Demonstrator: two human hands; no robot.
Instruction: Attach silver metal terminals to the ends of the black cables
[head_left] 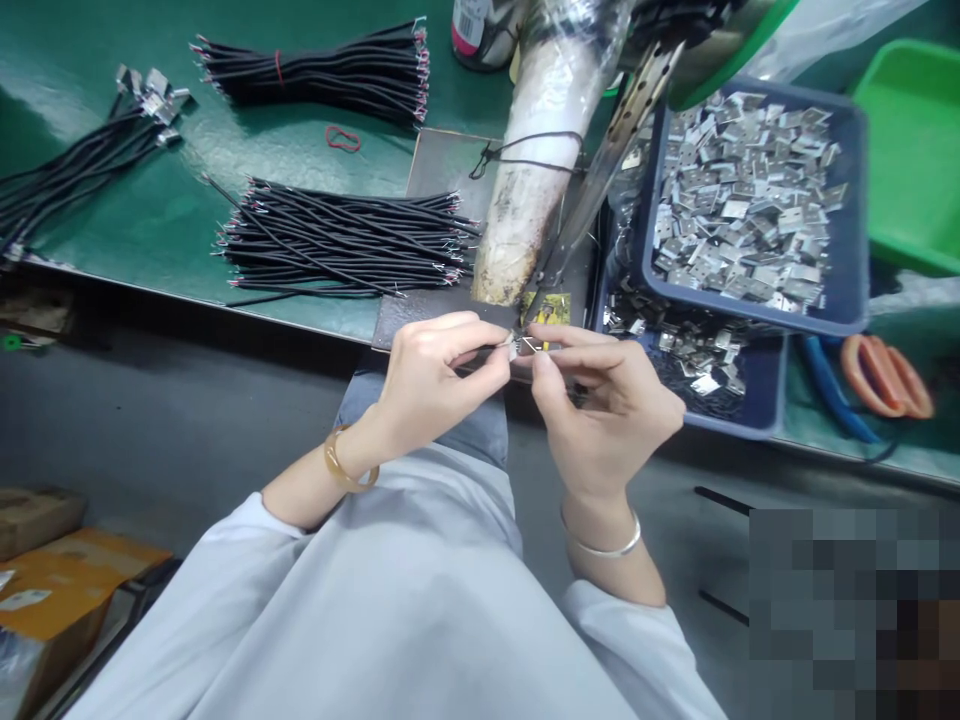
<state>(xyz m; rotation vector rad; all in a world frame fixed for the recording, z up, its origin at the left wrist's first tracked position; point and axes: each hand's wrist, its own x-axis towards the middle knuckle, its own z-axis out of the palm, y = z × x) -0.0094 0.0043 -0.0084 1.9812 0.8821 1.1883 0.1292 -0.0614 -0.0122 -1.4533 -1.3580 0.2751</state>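
My left hand (450,370) pinches a small metal piece (513,346) between thumb and fingertips at the bench edge. Just to its right, the thumb and forefinger of my right hand (600,390) are closed near a thin pale sliver, too small to name. Both sets of fingertips almost meet below the tip of a soldering iron (555,262) that slants down from above. Behind the fingers lies a small yellow patch (553,308) on a dark board (450,160). A loose pile of black cables (345,238) with stripped ends rests left of the board.
A blue tray (855,230) of bent metal brackets overlaps a lower blue tray (776,400). A stained white tube (529,180) hangs over the board. Another cable bundle (322,75), finished-looking cables with metal ends (150,105), orange-handled pliers (885,375) and a green bin (915,150) lie around.
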